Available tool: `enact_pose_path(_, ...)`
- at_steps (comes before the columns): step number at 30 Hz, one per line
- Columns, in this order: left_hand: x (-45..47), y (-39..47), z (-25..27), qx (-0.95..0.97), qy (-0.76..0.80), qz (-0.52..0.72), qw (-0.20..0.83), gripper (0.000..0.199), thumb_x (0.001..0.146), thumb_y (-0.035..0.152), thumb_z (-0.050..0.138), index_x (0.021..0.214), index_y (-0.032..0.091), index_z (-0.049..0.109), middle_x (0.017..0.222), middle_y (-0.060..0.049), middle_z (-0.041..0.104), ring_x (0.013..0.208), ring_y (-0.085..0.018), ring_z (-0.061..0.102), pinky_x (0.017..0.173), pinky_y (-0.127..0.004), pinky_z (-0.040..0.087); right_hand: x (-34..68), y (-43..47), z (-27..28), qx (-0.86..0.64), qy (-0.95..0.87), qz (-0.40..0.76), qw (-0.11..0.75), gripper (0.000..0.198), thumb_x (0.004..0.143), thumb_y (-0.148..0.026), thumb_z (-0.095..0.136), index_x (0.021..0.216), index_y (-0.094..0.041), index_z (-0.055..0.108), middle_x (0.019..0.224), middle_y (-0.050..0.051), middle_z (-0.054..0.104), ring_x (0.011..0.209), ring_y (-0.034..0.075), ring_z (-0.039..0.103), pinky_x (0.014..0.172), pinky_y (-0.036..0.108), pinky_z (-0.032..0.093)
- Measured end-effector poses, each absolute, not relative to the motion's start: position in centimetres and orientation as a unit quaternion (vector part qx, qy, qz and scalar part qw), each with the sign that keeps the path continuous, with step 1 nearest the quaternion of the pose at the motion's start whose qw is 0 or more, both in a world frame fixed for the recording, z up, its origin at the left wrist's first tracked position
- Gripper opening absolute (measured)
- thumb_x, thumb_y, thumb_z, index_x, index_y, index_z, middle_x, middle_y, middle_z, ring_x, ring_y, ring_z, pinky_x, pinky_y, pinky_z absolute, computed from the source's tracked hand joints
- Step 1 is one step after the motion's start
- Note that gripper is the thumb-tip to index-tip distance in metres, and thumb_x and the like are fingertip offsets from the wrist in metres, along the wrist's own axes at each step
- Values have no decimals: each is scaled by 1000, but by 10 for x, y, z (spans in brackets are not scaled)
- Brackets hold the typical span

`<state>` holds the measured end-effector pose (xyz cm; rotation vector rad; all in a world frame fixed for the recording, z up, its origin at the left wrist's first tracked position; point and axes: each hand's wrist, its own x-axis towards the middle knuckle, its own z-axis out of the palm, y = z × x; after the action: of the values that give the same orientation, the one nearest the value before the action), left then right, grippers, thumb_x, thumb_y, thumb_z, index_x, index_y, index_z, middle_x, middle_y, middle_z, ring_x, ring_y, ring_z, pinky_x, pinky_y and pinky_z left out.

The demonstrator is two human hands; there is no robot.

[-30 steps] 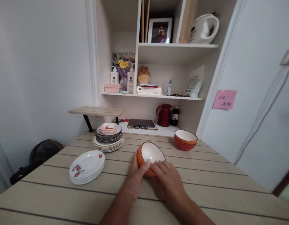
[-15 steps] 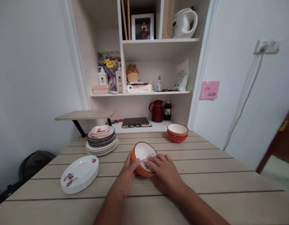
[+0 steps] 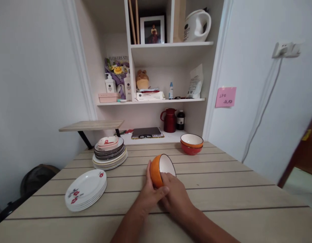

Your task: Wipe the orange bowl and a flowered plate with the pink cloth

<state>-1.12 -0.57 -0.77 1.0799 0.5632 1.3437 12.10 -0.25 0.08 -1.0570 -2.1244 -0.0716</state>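
An orange bowl [image 3: 155, 171] with a white inside and a dark rim is tilted towards the right above the table. My left hand [image 3: 150, 193] is wrapped round its outer left side, with the thumb stretched across below it. The fingers of my right hand [image 3: 175, 193] reach over the rim and press inside the bowl. A crumpled white cloth showed under those fingers a moment ago; now the hand and bowl wall hide it.
White flowered plates [image 3: 86, 189] are stacked at the left. Behind them stands a taller pile of plates [image 3: 110, 157] topped by small pink dishes [image 3: 107, 143]. An orange bowl rests in a red bowl [image 3: 191, 150] at the back right. A small raised shelf [image 3: 92, 125] overhangs the back left.
The bowl has turned from facing up towards me to facing right, and moved slightly right. My left thumb has come off the rim, and my right fingers reach deeper inside.
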Motion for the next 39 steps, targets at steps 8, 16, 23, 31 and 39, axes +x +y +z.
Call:
enact_pose_path(8, -13, -5, 3, 434, 308, 634, 562, 90, 78, 47, 87, 155, 23, 45, 151, -16, 60, 141, -37, 54, 122, -49, 36, 119, -5, 6, -382, -862, -78, 325, 17, 96, -21, 58, 112, -21, 63, 103, 8, 71, 88, 24, 59, 78, 36, 39)
enact_pose_path(16, -22, -5, 16, 345, 273, 670, 597, 57, 76, 44, 84, 124, 16, 71, 121, -15, 77, 121, -36, 68, 108, -48, 49, 136, 11, 7, -334, -878, -153, 305, 32, 97, -16, 66, 125, -30, 64, 112, 3, 76, 104, 25, 63, 105, 48, 32)
enact_pose_path(23, -31, -2, 18, 310, 252, 654, 643, 60, 75, 45, 83, 125, 13, 72, 120, -15, 78, 116, -36, 70, 105, -49, 52, 144, 10, 9, -356, -849, -200, 334, 39, 96, -6, 62, 121, -35, 68, 118, -1, 77, 119, 26, 63, 119, 59, 13)
enact_pose_path(31, -31, -4, 18, 323, 203, 644, 664, 80, 80, 62, 81, 146, 20, 60, 139, -17, 69, 131, -36, 62, 116, -50, 44, 137, 8, 2, -332, -865, -190, 325, 33, 94, -17, 70, 126, -27, 66, 112, 5, 76, 101, 25, 61, 79, 38, 32)
enact_pose_path(39, -27, 8, -3, 328, 205, 662, 642, 120, 71, 59, 90, 165, 37, 21, 163, -13, 47, 143, -33, 52, 120, -47, 38, 130, 5, 2, -391, -849, -95, 342, 41, 85, -9, 69, 121, -29, 68, 111, 5, 75, 99, 26, 59, 79, 37, 34)
